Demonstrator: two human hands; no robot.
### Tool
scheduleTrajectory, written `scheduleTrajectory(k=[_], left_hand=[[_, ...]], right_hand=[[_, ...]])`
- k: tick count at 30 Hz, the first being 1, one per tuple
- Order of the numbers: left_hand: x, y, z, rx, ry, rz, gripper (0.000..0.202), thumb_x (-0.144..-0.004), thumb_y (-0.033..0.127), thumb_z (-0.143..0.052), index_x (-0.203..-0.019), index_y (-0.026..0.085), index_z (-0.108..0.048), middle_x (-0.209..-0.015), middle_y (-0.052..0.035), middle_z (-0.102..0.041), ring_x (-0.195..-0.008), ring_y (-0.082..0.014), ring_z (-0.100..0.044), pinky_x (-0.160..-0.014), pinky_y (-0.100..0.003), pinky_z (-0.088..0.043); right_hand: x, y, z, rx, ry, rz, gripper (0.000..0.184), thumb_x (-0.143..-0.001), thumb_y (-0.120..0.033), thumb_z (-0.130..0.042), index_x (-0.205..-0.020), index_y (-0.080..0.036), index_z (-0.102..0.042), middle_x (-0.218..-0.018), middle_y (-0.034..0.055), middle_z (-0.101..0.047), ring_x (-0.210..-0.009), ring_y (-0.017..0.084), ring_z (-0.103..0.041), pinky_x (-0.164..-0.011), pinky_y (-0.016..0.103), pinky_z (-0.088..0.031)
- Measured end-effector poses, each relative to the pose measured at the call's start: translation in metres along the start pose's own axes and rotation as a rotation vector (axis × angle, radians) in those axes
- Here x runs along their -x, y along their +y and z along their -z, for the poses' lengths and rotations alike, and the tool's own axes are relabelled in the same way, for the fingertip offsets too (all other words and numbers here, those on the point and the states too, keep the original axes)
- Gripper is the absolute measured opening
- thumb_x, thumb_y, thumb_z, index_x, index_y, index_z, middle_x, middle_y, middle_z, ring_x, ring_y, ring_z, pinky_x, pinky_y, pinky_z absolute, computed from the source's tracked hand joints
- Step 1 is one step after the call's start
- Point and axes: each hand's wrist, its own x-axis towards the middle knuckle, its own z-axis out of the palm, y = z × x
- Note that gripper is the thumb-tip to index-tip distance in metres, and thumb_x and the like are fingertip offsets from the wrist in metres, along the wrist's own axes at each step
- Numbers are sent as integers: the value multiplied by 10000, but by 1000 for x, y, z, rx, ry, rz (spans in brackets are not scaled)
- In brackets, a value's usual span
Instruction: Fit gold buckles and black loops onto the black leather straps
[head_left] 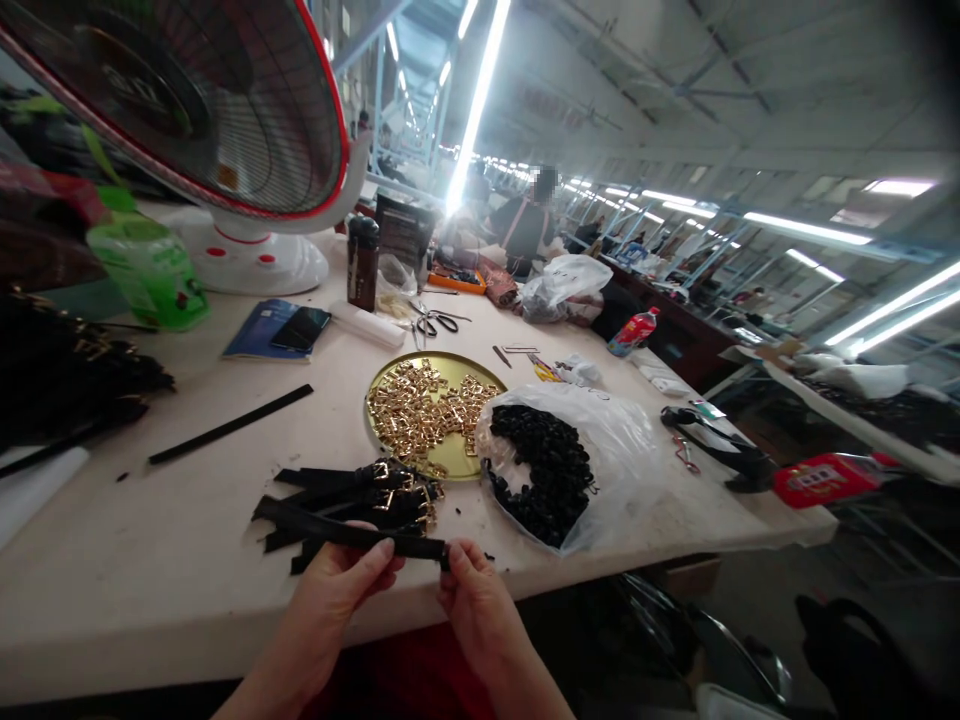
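A flat black strap stretches between my two hands at the table's front edge. My left hand pinches it partway along, thumb on top. My right hand grips its right end, where a small dark piece shows that I cannot make out. Just behind lies a pile of black straps with gold buckles. Farther back, loose gold buckles fill much of a round gold tray. To the right, an open clear plastic bag holds many small black loops.
A single black strip lies at left, near a heap of black straps. A fan, green pouch, dark bottle, scissors and red-labelled bottle stand or lie around. A person is across the table.
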Motion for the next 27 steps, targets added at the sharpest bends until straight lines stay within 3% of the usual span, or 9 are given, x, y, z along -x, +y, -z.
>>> scheduleTrajectory(k=[5,9,13,20,24,27], left_hand=[[0,-1,-6,16,28,-62,372,-511,274,-782,-751,191,-510,-641,51,-651,-644,-140,-644,-616,-221,-536],[2,-3,-11,-76,60,-250,311,-533,346,-752,-696,187,-540,-608,47,-646,-618,-145,-637,-612,-217,-528],[4,-6,-12,-210,86,-374,265,-559,358,-723,-680,204,-544,-614,51,-637,-601,-152,-640,-615,-222,-523],[7,-15,-17,-271,54,-423,213,-627,372,-652,-703,208,-541,-600,48,-634,-588,-160,-639,-580,-232,-511],[7,-17,-15,-443,86,-544,167,-629,360,-628,-662,207,-571,-615,21,-636,-599,-174,-619,-561,-246,-499],[6,-12,-10,-532,91,-599,143,-619,341,-632,-659,214,-579,-654,7,-630,-605,-176,-610,-533,-239,-494]], right_hand=[[-3,-3,-12,-250,80,-139,348,-478,-179,-828,-740,-153,-601,-670,-45,-658,-580,54,-594,-605,168,-483],[1,0,-21,-308,38,-171,348,-497,-211,-823,-767,-134,-617,-673,-17,-668,-594,79,-612,-575,181,-488],[4,2,-21,-200,19,-42,272,-554,-236,-797,-722,-171,-594,-611,-44,-631,-561,72,-590,-507,157,-436],[4,5,-14,116,-70,186,296,-583,-265,-774,-808,-166,-607,-690,-31,-627,-540,56,-516,-565,181,-405],[5,4,-13,306,-93,261,204,-632,-283,-735,-686,-152,-587,-508,-53,-563,-485,58,-457,-532,179,-359],[9,-2,-16,347,-116,234,268,-626,-298,-737,-819,-151,-622,-611,-28,-615,-501,65,-476,-540,193,-377]])
